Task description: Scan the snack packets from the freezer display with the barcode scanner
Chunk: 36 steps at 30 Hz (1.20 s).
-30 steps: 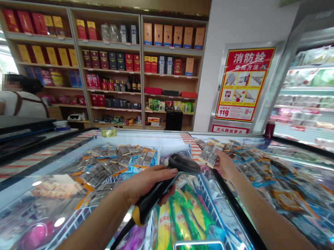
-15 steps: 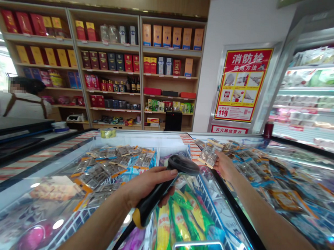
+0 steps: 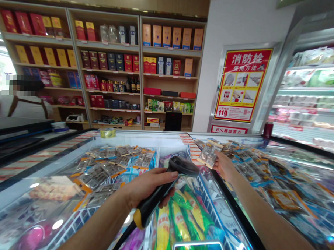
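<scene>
A black barcode scanner (image 3: 160, 189) with a yellow butt end is gripped in my left hand (image 3: 152, 183); its head tilts to the right and its cable hangs down at the lower left. Between the fingers of my right hand (image 3: 222, 165) is a clear snack packet (image 3: 209, 153) with dark contents, its face turned toward the scanner's head. Several similar packets (image 3: 248, 169) lie on the glass to the right, under and beyond my right forearm. Another pile of packets (image 3: 121, 158) lies to the left. Below the scanner are green-and-yellow corn-shaped packs (image 3: 176, 221).
A chest freezer with a black glass-lid edge (image 3: 240, 213) and white wire baskets (image 3: 212, 204) spans the front. Boxed goods fill wooden shelves (image 3: 170, 76) behind. A person (image 3: 26, 104) stands at the far left. A dark red cup (image 3: 268, 129) stands on the freezer's back right.
Both hands, the scanner and the packet stay almost in the same place. At the far left, the person has shifted slightly.
</scene>
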Available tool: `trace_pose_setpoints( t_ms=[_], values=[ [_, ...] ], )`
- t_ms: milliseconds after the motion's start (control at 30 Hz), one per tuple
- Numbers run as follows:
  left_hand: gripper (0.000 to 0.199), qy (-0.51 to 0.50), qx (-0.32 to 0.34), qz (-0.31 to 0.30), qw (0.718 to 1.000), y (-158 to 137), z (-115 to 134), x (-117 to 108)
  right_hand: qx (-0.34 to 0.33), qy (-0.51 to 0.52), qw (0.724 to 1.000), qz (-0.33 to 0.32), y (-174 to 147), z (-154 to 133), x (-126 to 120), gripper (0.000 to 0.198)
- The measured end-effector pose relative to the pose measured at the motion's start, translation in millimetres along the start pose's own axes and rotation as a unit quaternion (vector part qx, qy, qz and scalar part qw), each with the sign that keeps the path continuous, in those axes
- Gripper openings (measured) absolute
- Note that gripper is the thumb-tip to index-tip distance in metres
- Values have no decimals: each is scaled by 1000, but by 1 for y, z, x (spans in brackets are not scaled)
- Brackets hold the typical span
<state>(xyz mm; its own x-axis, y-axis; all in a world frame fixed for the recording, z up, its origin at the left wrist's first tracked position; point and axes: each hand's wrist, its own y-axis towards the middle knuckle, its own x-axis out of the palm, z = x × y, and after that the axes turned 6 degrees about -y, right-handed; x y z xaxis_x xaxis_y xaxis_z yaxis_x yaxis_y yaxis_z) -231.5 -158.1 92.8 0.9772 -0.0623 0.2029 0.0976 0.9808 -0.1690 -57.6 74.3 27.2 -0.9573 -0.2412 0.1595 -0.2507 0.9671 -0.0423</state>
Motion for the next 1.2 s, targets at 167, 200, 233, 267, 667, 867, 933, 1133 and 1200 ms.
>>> trace_pose_setpoints(
  t_ms=[167, 200, 233, 267, 667, 867, 933, 1133, 1200],
  values=[
    [29, 2, 9, -4, 1000, -1, 1, 0, 2, -3, 1000, -5, -2, -1, 0, 17],
    [29, 2, 8, -6, 1000, -1, 1, 0, 3, -3, 1000, -6, -2, -1, 0, 17],
    [29, 2, 6, -7, 1000, -1, 2, 0, 4, -3, 1000, -7, -1, -1, 0, 17],
    [30, 1, 3, -8, 1000, -1, 2, 0, 7, -4, 1000, -7, -1, 0, 0, 17],
    [33, 9, -4, -4, 1000, 0, 1, 0, -6, -6, 1000, -16, 0, 1, -2, 16],
    [34, 14, 27, 7, 999, 4, -3, -4, -8, -44, 998, -41, -2, 8, 10, 13],
    [35, 4, 32, 32, 999, 8, -4, -5, -17, -67, 996, -61, -4, 12, 19, 12],
    [33, -52, 66, 118, 989, 15, -3, -9, -35, -150, 984, -85, -2, 21, 35, 5],
    [33, -56, 65, 130, 988, 16, -3, -8, -36, -174, 981, -82, 3, 21, 39, 15]
  ],
)
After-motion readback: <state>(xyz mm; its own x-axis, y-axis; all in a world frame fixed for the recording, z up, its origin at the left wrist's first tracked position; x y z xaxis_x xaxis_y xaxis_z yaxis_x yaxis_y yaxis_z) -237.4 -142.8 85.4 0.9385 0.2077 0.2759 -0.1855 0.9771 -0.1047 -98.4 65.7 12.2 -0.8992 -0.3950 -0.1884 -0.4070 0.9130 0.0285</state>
